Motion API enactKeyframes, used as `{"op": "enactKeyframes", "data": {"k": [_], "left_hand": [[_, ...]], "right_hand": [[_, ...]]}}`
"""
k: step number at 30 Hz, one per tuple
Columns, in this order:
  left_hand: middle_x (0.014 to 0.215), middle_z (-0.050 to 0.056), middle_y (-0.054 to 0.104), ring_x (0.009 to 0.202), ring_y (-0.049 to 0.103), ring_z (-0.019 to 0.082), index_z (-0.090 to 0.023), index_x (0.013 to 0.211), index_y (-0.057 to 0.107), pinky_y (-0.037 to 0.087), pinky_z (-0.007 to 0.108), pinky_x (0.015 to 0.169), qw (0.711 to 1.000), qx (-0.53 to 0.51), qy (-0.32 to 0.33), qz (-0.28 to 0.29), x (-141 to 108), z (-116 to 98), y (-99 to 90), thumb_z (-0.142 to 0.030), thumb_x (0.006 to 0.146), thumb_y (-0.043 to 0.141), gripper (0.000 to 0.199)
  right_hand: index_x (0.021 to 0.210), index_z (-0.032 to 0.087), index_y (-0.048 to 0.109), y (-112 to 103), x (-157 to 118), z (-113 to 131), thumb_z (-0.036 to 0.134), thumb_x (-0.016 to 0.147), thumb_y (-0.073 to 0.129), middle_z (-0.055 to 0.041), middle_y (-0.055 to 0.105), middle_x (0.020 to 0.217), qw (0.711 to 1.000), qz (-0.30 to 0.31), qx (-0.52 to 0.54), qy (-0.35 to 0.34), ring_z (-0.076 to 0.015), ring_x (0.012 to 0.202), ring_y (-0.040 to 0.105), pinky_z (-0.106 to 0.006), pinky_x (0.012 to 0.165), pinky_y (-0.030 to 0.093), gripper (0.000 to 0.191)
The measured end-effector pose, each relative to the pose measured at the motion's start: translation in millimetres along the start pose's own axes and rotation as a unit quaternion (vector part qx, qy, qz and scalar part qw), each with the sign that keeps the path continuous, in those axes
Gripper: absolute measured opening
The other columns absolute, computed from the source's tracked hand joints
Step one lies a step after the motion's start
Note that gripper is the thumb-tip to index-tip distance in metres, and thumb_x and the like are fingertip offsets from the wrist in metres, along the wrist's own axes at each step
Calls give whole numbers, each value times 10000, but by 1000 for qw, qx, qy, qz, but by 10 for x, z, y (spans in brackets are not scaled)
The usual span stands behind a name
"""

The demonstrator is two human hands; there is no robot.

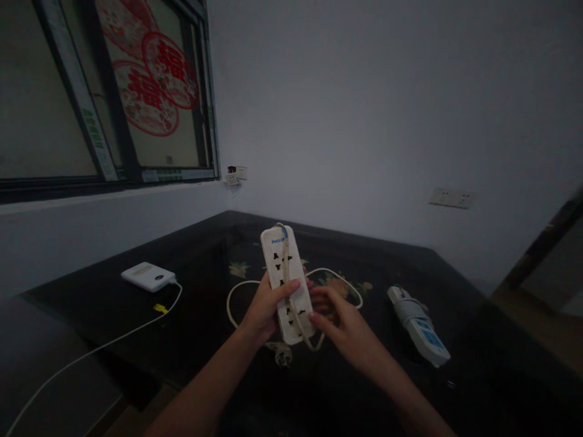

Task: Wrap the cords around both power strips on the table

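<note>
A white power strip [298, 297], with blue lettering near its top, is held up at a tilt over the table. My left hand [264, 309] grips it from the left, thumb pressed across its front over the cord [286, 267], which runs lengthwise down the sockets. My right hand [337, 315] is at the strip's lower right edge with curled fingers. There the cord bends round the bottom end and passes into that hand, its fingertips partly hidden and blurred. More cord loops onto the table on both sides. The plug [283, 355] hangs just below the strip.
On the dark glossy table [204, 255], a second power strip [421, 331] wrapped in its grey cord lies at right. A white box-shaped device [148, 276] with a trailing cable sits at left, near a yellow tag [160, 308]. Wall sockets [452, 198] and a window [159, 91] are behind.
</note>
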State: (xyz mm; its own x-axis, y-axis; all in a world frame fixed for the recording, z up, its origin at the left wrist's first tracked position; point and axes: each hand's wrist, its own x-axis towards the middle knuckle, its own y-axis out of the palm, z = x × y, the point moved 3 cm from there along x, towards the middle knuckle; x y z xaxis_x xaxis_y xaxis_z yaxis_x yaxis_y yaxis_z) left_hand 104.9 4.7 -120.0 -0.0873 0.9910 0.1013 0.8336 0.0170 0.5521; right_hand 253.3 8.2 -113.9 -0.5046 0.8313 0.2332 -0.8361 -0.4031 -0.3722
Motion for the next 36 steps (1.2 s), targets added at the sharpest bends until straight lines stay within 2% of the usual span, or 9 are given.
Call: {"op": "enactKeyframes", "data": {"k": [6,11,15,18,21,24,26,30,36], "left_hand": [[912,70,706,889,665,257,-162,1174,542,542,305,720,996,-26,51,-62,-39,123,95,-286,584,808,659],[1008,119,688,995,634,303,-153,1168,540,531,366,809,997,-3,68,-24,-40,179,16,-385,598,808,672],[1277,86,560,1200,520,273,-320,1336,366,461,398,947,976,69,207,-23,45,-273,-274,-525,685,715,766],[1347,73,486,1325,370,249,-274,1309,447,317,384,1083,885,282,360,-83,85,-816,-362,-344,668,765,718],[1140,76,643,1140,545,270,-225,1106,659,377,373,1024,854,467,215,84,191,-967,-202,-256,656,764,463],[922,72,710,875,653,249,-221,949,727,498,318,800,814,509,6,280,186,-755,-71,-244,645,764,308],[860,76,707,770,652,227,-210,896,734,501,266,646,801,488,-82,337,147,-571,-65,-274,647,760,258],[895,94,692,692,613,181,-193,989,712,435,209,517,833,433,-165,301,73,-316,-176,-385,737,683,317],[915,89,686,723,642,184,-197,1136,630,484,239,576,878,345,-220,249,-59,-243,-224,-419,722,702,475]], "right_hand": [[1081,200,496,321,-3,-183,441,837,561,-54,638,943,997,-32,65,20,-201,801,623,-282,606,498,349],[956,187,538,208,21,-143,414,823,579,-25,624,870,997,-59,38,-13,-185,800,594,-262,662,465,266],[927,187,564,-73,12,-105,389,807,599,-15,616,855,999,-14,-33,-5,-176,786,582,-247,656,443,238],[890,182,585,-268,12,-63,371,780,640,-17,620,838,992,40,-121,-1,-177,773,579,-240,636,419,225],[888,185,607,-378,51,36,352,762,672,-21,638,864,977,87,-193,-26,-177,788,580,-241,642,405,219],[905,196,627,-442,117,168,319,744,703,-17,658,890,960,112,-248,-59,-174,802,589,-247,668,398,216],[896,201,637,-488,159,231,305,735,717,-14,666,883,950,113,-283,-66,-173,795,595,-249,664,390,208],[889,212,654,-568,227,253,329,725,726,-7,673,861,942,115,-307,-72,-174,773,603,-250,635,384,215],[1099,206,620,-655,294,224,417,694,749,-60,654,1021,943,60,-304,-120,-209,904,593,-304,759,439,474]]}}
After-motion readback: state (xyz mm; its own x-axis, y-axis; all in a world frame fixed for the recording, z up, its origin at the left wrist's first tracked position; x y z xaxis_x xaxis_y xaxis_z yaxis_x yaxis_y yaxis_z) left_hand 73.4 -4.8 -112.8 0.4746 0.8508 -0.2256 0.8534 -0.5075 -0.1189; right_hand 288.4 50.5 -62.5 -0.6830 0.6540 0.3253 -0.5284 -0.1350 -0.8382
